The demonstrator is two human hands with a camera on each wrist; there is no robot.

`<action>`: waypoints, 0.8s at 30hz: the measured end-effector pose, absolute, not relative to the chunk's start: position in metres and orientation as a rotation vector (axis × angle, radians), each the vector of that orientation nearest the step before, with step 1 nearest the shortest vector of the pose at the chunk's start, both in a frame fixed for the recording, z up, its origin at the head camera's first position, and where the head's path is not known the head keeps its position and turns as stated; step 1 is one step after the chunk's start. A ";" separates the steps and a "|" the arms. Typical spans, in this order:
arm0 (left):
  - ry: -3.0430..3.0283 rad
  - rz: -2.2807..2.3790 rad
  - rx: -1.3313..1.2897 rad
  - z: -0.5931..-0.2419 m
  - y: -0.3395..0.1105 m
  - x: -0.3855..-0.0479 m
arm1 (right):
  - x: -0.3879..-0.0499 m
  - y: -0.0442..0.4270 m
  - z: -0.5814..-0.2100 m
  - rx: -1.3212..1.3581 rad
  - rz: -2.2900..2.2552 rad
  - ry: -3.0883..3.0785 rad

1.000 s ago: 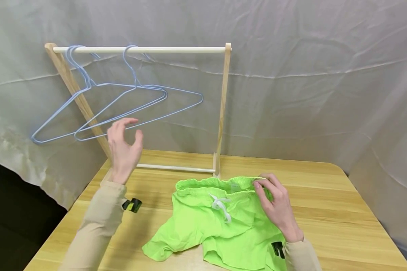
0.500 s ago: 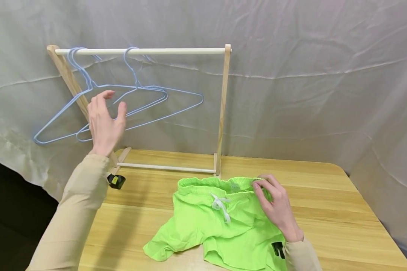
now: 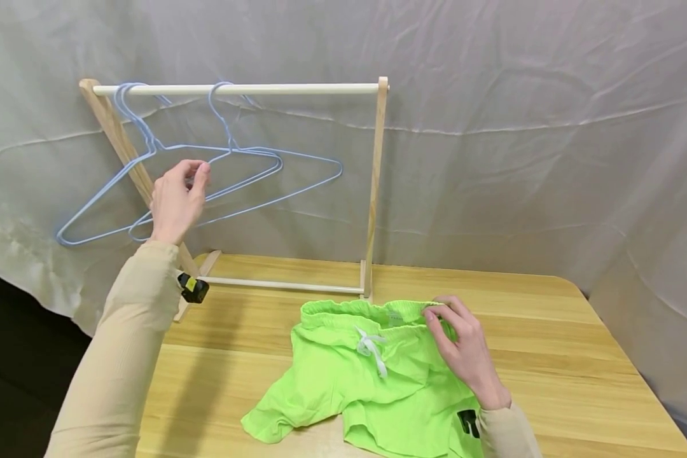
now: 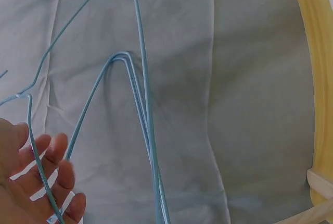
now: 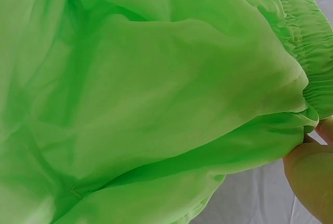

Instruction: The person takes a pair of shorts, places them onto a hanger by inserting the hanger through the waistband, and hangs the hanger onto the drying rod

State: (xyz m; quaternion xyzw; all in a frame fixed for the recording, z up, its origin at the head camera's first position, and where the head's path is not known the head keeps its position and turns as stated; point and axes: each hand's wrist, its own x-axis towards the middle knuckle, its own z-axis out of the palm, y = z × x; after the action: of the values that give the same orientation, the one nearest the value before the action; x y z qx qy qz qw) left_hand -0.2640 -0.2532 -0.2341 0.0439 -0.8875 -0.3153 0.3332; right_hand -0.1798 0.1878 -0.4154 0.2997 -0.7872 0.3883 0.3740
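My left hand (image 3: pixel 175 200) is up at the rack, with its thumb and fingers curled round the left shoulder of the front blue wire hanger (image 3: pixel 341 166). In the left wrist view that hanger's wire (image 4: pixel 39 164) runs between thumb and fingers. The hanger's hook sits over the rail. Bright green shorts (image 3: pixel 320 366) lie on the table, waistband away from me, with a white drawstring (image 3: pixel 371 345) tied in a bow. At the waistband's right end my right hand (image 3: pixel 464 350) pinches the elastic. Green cloth (image 5: pixel 171 88) fills most of the right wrist view.
The rack has a white rail (image 3: pixel 298 89) and wooden posts, the right post (image 3: pixel 376 178) standing behind the shorts. More blue hangers (image 3: pixel 94 192) hang together at the rail's left end. Grey cloth (image 3: pixel 492 178) drapes behind the wooden table (image 3: pixel 549 356).
My left hand has moved up and left to the front hanger, and its spread fingers have closed on the wire. My right hand and the shorts have stayed nearly still.
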 end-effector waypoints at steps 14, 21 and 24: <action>-2.257 -0.872 0.140 -0.230 -0.252 -0.269 | -0.180 0.187 -0.417 0.771 1.003 -2.015; -2.165 -0.896 0.141 -0.226 -0.248 -0.270 | -0.180 0.187 -0.416 0.761 0.996 -2.029; -2.140 -0.918 0.159 -0.224 -0.247 -0.270 | -0.180 0.188 -0.416 0.753 0.994 -2.037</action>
State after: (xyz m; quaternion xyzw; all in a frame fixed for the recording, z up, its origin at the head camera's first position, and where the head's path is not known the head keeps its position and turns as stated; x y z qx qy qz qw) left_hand -0.2697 -0.2472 -0.2238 0.0627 -0.8432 -0.3615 0.3930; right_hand -0.1796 0.1878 -0.4163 0.2933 -0.7931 0.3872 0.3675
